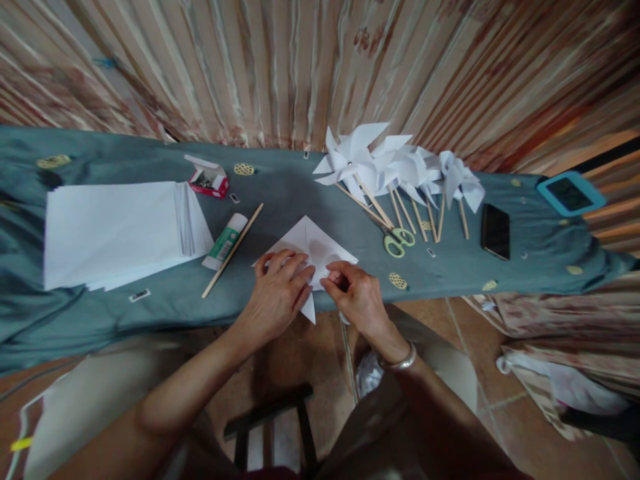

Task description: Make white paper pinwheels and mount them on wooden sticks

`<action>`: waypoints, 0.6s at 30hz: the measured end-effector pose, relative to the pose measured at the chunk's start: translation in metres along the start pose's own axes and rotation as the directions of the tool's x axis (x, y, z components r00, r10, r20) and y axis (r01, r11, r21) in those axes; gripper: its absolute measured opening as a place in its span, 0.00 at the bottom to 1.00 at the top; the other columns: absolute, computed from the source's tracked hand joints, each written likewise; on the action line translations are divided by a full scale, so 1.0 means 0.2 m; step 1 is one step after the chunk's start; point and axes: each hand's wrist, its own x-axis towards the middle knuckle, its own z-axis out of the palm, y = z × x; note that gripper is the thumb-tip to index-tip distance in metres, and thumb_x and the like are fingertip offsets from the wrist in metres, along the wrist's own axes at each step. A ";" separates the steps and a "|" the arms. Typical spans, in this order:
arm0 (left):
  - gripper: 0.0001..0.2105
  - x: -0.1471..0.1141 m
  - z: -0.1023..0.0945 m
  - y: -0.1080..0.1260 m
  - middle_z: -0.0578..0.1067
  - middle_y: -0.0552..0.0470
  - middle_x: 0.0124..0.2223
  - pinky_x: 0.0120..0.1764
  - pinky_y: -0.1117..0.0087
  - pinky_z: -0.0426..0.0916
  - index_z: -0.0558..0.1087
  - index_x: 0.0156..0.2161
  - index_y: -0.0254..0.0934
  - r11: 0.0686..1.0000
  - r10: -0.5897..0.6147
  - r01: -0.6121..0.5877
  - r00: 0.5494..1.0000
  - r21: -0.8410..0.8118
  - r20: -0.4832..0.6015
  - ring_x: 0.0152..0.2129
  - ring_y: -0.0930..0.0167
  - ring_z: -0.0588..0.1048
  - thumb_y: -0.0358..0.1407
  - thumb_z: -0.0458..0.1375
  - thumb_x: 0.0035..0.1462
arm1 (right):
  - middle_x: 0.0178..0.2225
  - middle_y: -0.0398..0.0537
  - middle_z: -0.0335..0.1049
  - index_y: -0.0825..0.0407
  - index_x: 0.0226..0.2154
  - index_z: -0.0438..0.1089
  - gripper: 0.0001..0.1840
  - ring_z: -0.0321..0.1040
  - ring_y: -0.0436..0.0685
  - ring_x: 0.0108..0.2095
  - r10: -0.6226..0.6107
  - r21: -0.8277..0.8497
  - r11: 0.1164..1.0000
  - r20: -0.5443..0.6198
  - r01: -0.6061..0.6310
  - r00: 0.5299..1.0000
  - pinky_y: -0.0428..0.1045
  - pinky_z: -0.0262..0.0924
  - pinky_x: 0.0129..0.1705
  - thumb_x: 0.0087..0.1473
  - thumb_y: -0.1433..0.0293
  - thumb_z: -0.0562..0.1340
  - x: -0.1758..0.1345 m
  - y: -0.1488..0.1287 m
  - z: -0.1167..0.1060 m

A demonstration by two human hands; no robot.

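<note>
A white paper square (305, 233) with cut or folded flaps lies cornerwise at the near edge of the cloth-covered table. My left hand (279, 287) rests on its left half, fingers stretched out and pressing it down. At its right side my right hand (357, 293) pinches a part of the paper between thumb and fingertips. One pointed flap juts past the table edge between my hands. Left of the paper lie a glue stick (226, 241) and a thin wooden stick (233, 251).
Several paper pinwheels (357, 157) on sticks lie at the back right, with green-handled scissors (399, 241) before them. A phone (495, 231) and a blue-framed device (571, 194) are farther right. Leftward are a paper stack (113, 230) and a small red box (209, 179) of metal pins.
</note>
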 end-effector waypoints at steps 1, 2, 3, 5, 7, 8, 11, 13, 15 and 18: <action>0.13 0.00 0.00 0.00 0.73 0.41 0.55 0.54 0.47 0.53 0.73 0.50 0.38 1.000 0.000 0.000 1.000 0.007 0.000 0.55 0.55 0.63 0.33 0.52 0.63 | 0.26 0.42 0.73 0.50 0.35 0.73 0.06 0.69 0.53 0.28 -0.004 -0.005 1.000 0.001 0.004 1.000 0.48 0.64 0.34 0.51 0.72 0.65 0.00 0.00 0.00; 0.13 0.00 0.00 0.00 0.73 0.41 0.55 0.54 0.48 0.53 0.73 0.50 0.37 1.000 0.000 0.000 1.000 0.010 0.000 0.55 0.55 0.63 0.33 0.51 0.63 | 0.26 0.42 0.73 0.50 0.35 0.73 0.06 0.69 0.53 0.28 -0.010 -0.009 1.000 0.002 0.010 1.000 0.48 0.64 0.34 0.51 0.71 0.65 0.00 0.00 0.00; 0.13 0.00 0.01 0.00 0.73 0.41 0.55 0.54 0.48 0.53 0.74 0.50 0.37 1.000 0.000 0.000 1.000 0.011 -0.002 0.55 0.55 0.63 0.34 0.51 0.63 | 0.26 0.43 0.73 0.50 0.35 0.73 0.06 0.69 0.53 0.28 -0.017 -0.015 1.000 0.001 0.017 1.000 0.48 0.64 0.35 0.52 0.71 0.64 0.00 0.00 0.00; 0.13 0.01 0.01 0.00 0.73 0.42 0.55 0.54 0.48 0.53 0.74 0.49 0.38 1.000 -0.002 0.002 1.000 0.006 -0.009 0.55 0.55 0.64 0.34 0.51 0.64 | 0.27 0.43 0.73 0.50 0.36 0.73 0.05 0.70 0.54 0.29 -0.037 -0.031 0.999 -0.002 0.037 0.999 0.49 0.65 0.36 0.53 0.71 0.64 0.00 0.00 0.00; 0.13 0.01 0.00 -0.01 0.73 0.42 0.55 0.54 0.46 0.53 0.75 0.48 0.38 1.000 -0.008 0.007 1.000 -0.003 -0.013 0.55 0.55 0.63 0.35 0.51 0.64 | 0.27 0.45 0.73 0.51 0.37 0.73 0.06 0.70 0.55 0.30 -0.068 -0.057 0.996 -0.004 0.068 0.998 0.50 0.65 0.38 0.53 0.72 0.64 -0.01 -0.01 0.00; 0.13 0.02 0.00 -0.01 0.73 0.42 0.55 0.54 0.46 0.53 0.75 0.47 0.37 1.000 -0.011 0.011 1.000 -0.007 -0.011 0.55 0.54 0.63 0.35 0.51 0.64 | 0.28 0.46 0.73 0.51 0.37 0.73 0.06 0.70 0.56 0.32 -0.086 -0.074 0.994 -0.003 0.085 0.996 0.50 0.65 0.38 0.54 0.72 0.64 -0.01 -0.01 0.00; 0.13 0.03 -0.01 -0.02 0.73 0.42 0.55 0.55 0.44 0.53 0.77 0.45 0.38 1.000 -0.022 0.022 1.000 -0.013 0.006 0.56 0.54 0.63 0.36 0.51 0.64 | 0.30 0.48 0.74 0.51 0.40 0.72 0.08 0.70 0.59 0.36 -0.140 -0.130 0.982 0.000 0.139 0.990 0.52 0.66 0.41 0.56 0.71 0.62 -0.02 -0.02 -0.01; 0.13 0.04 -0.01 -0.03 0.74 0.43 0.54 0.55 0.43 0.52 0.78 0.44 0.40 1.000 -0.025 0.025 1.000 -0.011 0.016 0.57 0.53 0.62 0.36 0.51 0.64 | 0.33 0.50 0.75 0.51 0.43 0.71 0.09 0.70 0.61 0.39 -0.173 -0.169 0.971 0.000 0.170 0.985 0.53 0.66 0.44 0.58 0.69 0.61 -0.03 -0.02 -0.01; 0.13 0.05 -0.01 -0.03 0.74 0.44 0.53 0.57 0.41 0.50 0.78 0.44 0.41 1.000 -0.027 0.027 1.000 -0.011 0.016 0.58 0.53 0.62 0.36 0.51 0.64 | 0.36 0.52 0.75 0.51 0.46 0.70 0.12 0.69 0.63 0.41 -0.199 -0.209 0.958 0.011 0.197 0.980 0.55 0.65 0.46 0.60 0.68 0.59 -0.04 -0.02 -0.01; 0.13 0.05 0.00 -0.04 0.74 0.46 0.53 0.58 0.41 0.47 0.79 0.42 0.42 1.000 -0.029 0.029 1.000 -0.011 -0.003 0.59 0.54 0.61 0.36 0.51 0.64 | 0.37 0.55 0.75 0.54 0.48 0.70 0.14 0.68 0.65 0.41 -0.220 -0.241 0.945 0.039 0.222 0.975 0.57 0.65 0.45 0.61 0.67 0.58 -0.04 -0.02 -0.01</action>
